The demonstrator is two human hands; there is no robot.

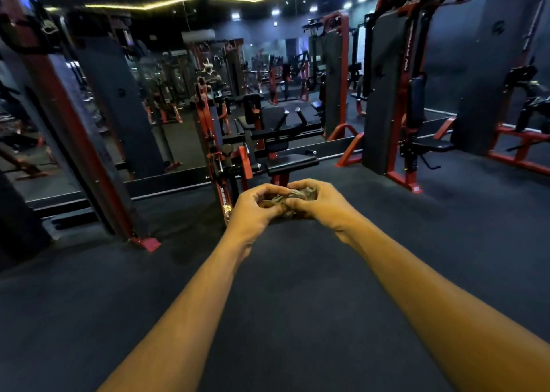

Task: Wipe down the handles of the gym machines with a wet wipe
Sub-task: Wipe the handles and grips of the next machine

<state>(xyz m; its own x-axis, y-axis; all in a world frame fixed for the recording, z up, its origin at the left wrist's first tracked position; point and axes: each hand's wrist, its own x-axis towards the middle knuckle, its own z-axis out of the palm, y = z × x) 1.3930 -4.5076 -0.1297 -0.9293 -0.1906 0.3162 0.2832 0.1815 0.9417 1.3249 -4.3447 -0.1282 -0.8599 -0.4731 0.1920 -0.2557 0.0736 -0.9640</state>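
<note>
Head view — left hand [257, 205] and right hand [315, 201] close together, out in front over the dark floor [297, 317], fingers curled and pinching the scrunched-up wipe [290, 198] between them — likely bunching it for the handles [293, 117] ahead.

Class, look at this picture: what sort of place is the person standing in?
Most likely a gym: red-and-black weight machines, a black padded machine seat and dark rubber flooring.
</note>
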